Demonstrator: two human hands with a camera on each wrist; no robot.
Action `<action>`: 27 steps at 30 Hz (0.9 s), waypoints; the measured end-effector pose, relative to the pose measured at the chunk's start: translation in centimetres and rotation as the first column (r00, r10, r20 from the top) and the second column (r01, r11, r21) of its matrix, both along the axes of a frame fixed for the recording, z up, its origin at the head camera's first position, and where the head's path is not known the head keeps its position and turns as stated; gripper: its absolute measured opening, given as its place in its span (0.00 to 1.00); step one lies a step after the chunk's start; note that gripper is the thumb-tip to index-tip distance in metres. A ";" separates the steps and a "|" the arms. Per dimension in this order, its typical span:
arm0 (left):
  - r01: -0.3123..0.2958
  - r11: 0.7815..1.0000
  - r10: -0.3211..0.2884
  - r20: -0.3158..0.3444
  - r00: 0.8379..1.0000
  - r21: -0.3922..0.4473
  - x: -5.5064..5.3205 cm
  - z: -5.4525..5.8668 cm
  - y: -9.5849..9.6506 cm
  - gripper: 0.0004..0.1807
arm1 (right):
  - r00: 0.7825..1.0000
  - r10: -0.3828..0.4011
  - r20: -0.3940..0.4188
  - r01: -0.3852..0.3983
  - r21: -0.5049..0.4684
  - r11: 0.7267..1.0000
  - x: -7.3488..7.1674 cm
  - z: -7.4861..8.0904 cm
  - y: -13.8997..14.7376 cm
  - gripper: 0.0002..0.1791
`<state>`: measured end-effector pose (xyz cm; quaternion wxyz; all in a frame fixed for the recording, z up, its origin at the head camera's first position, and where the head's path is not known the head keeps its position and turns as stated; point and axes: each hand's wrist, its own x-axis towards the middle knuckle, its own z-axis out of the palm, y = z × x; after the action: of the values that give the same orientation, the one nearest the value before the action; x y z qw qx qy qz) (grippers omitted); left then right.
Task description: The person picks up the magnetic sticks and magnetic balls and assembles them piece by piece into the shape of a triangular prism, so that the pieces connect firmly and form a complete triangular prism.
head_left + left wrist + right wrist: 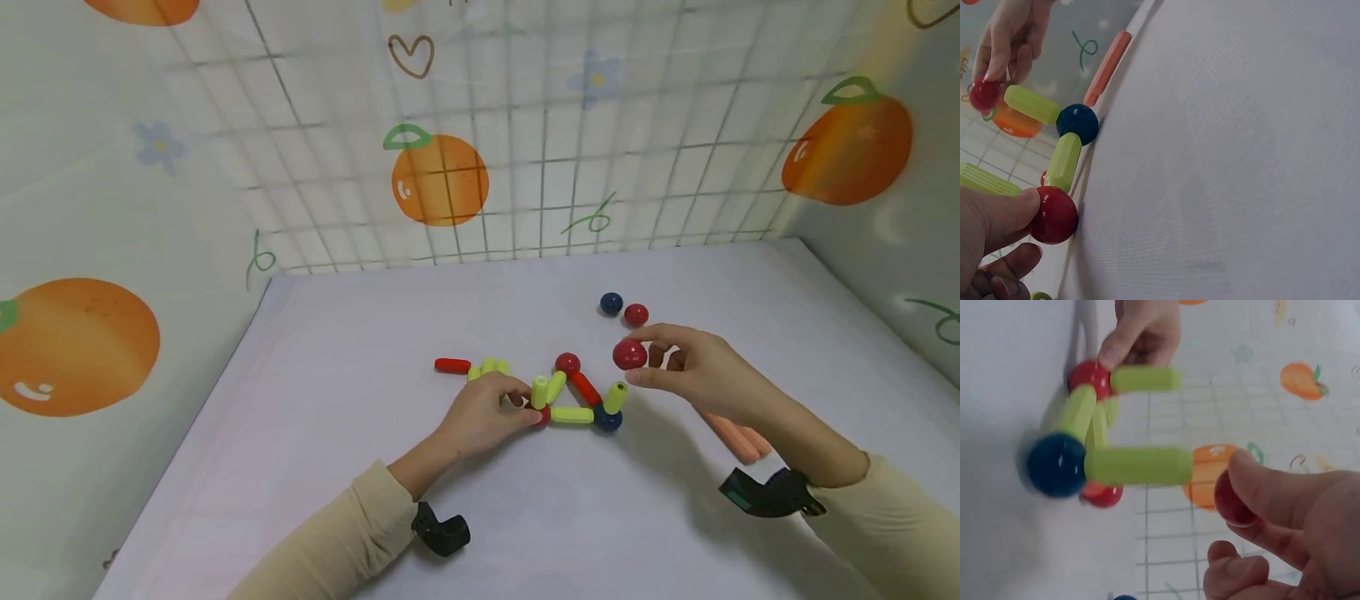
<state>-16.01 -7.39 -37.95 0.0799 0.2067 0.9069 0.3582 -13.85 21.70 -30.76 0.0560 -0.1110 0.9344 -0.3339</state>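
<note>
On the table lies a triangle of magnetic rods and balls. My left hand (483,417) pinches its near-left red ball (1055,215), from which an upright lime rod (539,392) rises. A flat lime rod (572,415) joins this ball to a blue ball (607,419), which carries a second upright lime rod (1141,465). A red rod (585,388) and a slanted lime rod (556,387) run to the far red ball (567,363). Off the table, my right hand (697,367) holds another red ball (628,354) between thumb and fingers, apart from the blue ball's upright rod.
Behind the right hand lie a loose blue ball (611,303) and red ball (636,314). A red rod (452,365) and several lime rods (491,365) are beyond the left hand. Orange rods (735,437) lie under the right forearm. A grid (525,192) behind fabric borders the table's back.
</note>
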 end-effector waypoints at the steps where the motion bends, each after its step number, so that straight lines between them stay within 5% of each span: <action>1: -0.004 1.000 0.004 -0.002 1.000 0.001 0.0 0.0 -0.1 0.11 | 1.000 0.013 -0.012 -0.013 -0.008 1.000 0.4 0.1 -0.1 0.27; 8: -0.009 1.000 0.009 0.004 1.000 0.022 0.2 0.2 -0.1 0.10 | 0.996 0.045 -0.074 -0.045 -0.007 0.999 1.7 -0.2 -0.7 0.24; 23: -0.013 1.000 0.013 0.011 1.000 0.029 0.5 0.4 0.0 0.10 | 1.000 0.004 0.022 -0.003 -0.020 1.000 2.1 -1.5 -0.6 0.28; 27: -0.008 0.999 0.008 0.018 1.000 0.032 0.5 0.5 0.0 0.10 | 0.999 0.000 0.037 0.001 -0.021 1.000 2.0 -2.3 -0.7 0.21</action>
<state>-15.49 -7.41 -37.46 0.0832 0.2011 0.9012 0.3748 -11.83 20.98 -33.04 0.0722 -0.1050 0.9296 -0.3457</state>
